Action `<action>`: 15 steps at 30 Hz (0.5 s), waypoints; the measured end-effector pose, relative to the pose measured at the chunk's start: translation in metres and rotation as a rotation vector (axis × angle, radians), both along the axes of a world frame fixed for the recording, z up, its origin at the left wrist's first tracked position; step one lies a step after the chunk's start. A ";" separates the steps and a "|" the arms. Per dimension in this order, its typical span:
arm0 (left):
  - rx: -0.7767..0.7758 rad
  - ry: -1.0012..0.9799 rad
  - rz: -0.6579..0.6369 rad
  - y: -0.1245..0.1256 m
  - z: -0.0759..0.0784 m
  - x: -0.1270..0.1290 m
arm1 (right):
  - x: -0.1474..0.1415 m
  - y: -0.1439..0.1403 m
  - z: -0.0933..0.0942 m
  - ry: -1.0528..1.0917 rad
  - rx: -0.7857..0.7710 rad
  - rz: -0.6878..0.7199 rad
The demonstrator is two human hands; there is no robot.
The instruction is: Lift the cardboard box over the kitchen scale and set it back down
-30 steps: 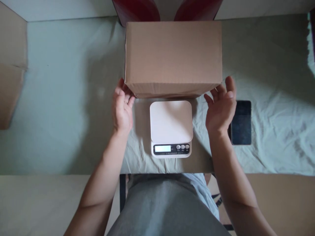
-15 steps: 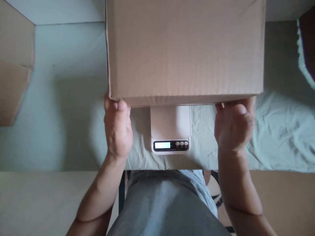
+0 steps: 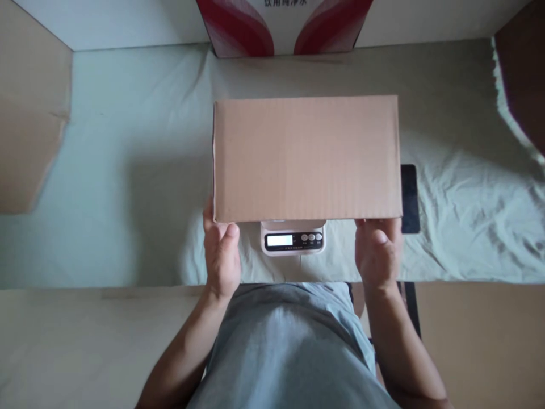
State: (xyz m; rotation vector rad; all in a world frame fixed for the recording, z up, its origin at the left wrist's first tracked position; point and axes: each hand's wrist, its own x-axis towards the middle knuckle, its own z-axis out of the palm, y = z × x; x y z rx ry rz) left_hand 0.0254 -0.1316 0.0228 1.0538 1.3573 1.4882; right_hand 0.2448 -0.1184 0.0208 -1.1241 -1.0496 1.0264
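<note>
Since half a second ago the plain brown cardboard box (image 3: pixel 306 159) has come down over the white digital kitchen scale (image 3: pixel 293 237). Left hand (image 3: pixel 221 255) and right hand (image 3: pixel 378 254) grip its near corners, fingers closed. Weighing seems underway; letting go comes next.

Plain brown cardboard box (image 3: pixel 306 158), white scale (image 3: pixel 293 238), pale green cloth (image 3: pixel 128 170).

Plain brown cardboard box (image 3: pixel 306 158), closed, lying level, covering most of the white scale (image 3: pixel 293 238)
</note>
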 end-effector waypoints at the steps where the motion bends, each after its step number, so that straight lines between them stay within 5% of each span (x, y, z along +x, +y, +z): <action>1: 0.009 -0.029 0.014 -0.001 -0.002 -0.001 | 0.001 -0.001 -0.003 -0.010 -0.013 0.007; 15: 0.053 -0.075 0.068 -0.003 -0.015 -0.003 | 0.006 -0.003 -0.017 0.005 -0.054 0.019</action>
